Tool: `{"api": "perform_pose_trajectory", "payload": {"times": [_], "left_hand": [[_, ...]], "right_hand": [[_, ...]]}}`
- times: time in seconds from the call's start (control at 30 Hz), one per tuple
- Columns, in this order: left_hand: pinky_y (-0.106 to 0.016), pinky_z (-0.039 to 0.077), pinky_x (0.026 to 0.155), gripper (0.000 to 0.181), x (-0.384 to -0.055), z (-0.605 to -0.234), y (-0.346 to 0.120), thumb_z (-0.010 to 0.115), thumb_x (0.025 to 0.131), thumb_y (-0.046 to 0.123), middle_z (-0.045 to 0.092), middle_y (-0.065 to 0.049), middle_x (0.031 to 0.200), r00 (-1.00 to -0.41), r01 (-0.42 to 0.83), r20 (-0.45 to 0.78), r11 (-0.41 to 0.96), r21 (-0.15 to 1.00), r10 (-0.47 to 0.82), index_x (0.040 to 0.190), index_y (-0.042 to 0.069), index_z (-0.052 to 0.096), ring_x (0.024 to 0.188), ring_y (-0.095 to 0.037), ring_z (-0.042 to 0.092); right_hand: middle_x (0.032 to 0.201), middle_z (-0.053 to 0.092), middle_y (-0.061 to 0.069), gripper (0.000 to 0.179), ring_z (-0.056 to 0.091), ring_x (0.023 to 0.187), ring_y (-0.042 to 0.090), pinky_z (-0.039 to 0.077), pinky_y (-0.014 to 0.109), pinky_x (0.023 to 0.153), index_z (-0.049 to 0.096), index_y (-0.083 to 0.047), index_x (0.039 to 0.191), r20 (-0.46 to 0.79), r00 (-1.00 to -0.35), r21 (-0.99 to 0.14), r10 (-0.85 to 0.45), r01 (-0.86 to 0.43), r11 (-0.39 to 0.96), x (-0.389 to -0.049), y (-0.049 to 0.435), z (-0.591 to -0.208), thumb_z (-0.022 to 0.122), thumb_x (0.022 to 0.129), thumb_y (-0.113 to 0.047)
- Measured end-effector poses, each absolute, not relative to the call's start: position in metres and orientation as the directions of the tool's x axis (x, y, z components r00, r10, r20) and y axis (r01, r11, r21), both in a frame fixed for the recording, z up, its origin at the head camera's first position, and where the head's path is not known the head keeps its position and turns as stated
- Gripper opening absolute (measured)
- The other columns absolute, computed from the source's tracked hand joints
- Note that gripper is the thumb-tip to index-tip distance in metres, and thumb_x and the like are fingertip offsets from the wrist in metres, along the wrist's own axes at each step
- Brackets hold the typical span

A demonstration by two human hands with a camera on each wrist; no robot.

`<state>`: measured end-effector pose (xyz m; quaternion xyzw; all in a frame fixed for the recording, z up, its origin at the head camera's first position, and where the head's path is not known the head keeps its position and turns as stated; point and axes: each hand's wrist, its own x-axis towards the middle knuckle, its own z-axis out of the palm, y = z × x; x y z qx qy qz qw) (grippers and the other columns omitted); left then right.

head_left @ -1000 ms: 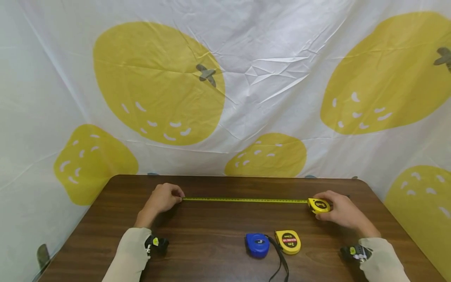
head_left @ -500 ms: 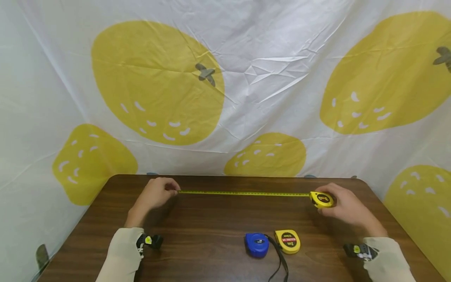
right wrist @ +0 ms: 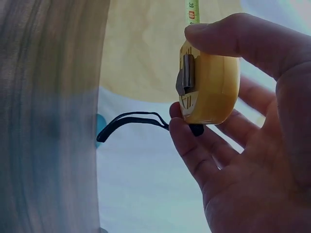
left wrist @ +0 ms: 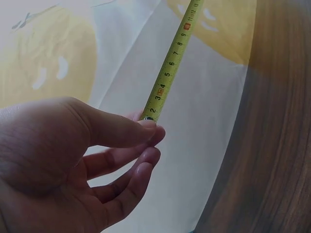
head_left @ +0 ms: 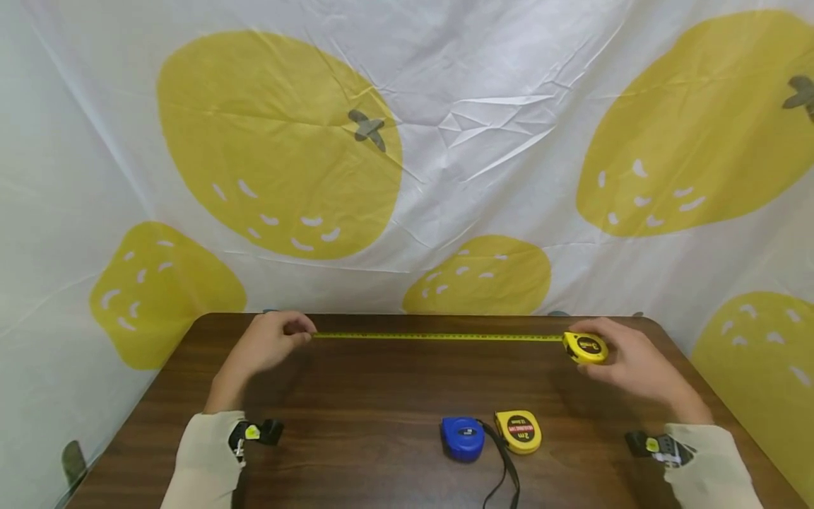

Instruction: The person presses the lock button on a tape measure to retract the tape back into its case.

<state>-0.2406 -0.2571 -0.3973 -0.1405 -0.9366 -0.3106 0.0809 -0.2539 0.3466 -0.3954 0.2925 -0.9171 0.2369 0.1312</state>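
Between my two hands a yellow tape blade (head_left: pixel 439 336) runs straight across, above the far part of the table. My left hand (head_left: pixel 267 343) pinches its free end between thumb and fingers; in the left wrist view the low numbers of the blade (left wrist: pixel 167 73) show just past the thumb. My right hand (head_left: pixel 636 360) grips the yellow tape measure (head_left: pixel 585 347) by its case, face toward me. In the right wrist view the case (right wrist: pixel 218 87) shows a metal clip (right wrist: pixel 187 73), and a black wrist strap (right wrist: pixel 136 119) hangs from it. The thumb lies near the blade's exit.
A blue tape measure (head_left: pixel 463 438) with a black strap (head_left: pixel 509 470) lies on the brown wooden table (head_left: pixel 356 452). Right beside it lies another yellow tape measure (head_left: pixel 518 431). Behind the table's far edge hangs a white cloth (head_left: pixel 483 170) with yellow fruit prints.
Both hands have moved away from me toward the far edge and slightly apart, drawing a little more blade out. The two tape measures on the table stay put.
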Motion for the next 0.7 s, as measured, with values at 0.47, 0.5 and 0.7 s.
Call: {"api": "perform_pose_trajectory", "payload": {"times": [0.47,0.5,0.7], "left_hand": [[-0.044,0.054,0.082,0.007,-0.2343,-0.3908,-0.2634,0.072,0.106,0.011,0.077,-0.001,0.099,-0.955,0.293,0.224,0.731,0.616,0.194,0.109,0.011,0.079,0.092,-0.021,0.069],[-0.044,0.053,0.081,0.007,-0.2344,-0.391,-0.2635,0.072,0.106,0.011,0.077,-0.002,0.099,-0.953,0.299,0.229,0.73,0.615,0.197,0.108,0.011,0.079,0.092,-0.021,0.069],[-0.043,0.053,0.08,0.006,-0.2328,-0.3906,-0.2627,0.073,0.106,0.012,0.078,-0.003,0.099,-0.948,0.313,0.246,0.725,0.614,0.201,0.108,0.01,0.079,0.091,-0.022,0.068]], "right_hand": [[0.127,0.071,-0.003,0.051,0.064,0.11,0.011,0.054,0.034,0.075,0.077,-0.022,0.128,0.464,-0.668,-0.269,-0.581,-0.732,0.627,-0.2511,0.3483,-0.39,0.091,0.085,0.0],[0.126,0.07,-0.003,0.05,0.064,0.11,0.011,0.054,0.034,0.075,0.077,-0.023,0.128,0.462,-0.669,-0.269,-0.582,-0.731,0.627,-0.2508,0.348,-0.3895,0.091,0.085,0.0],[0.126,0.069,-0.006,0.049,0.063,0.115,0.013,0.054,0.037,0.08,0.075,-0.029,0.128,0.448,-0.669,-0.245,-0.593,-0.73,0.639,-0.2492,0.3473,-0.3877,0.089,0.089,-0.003]]}}
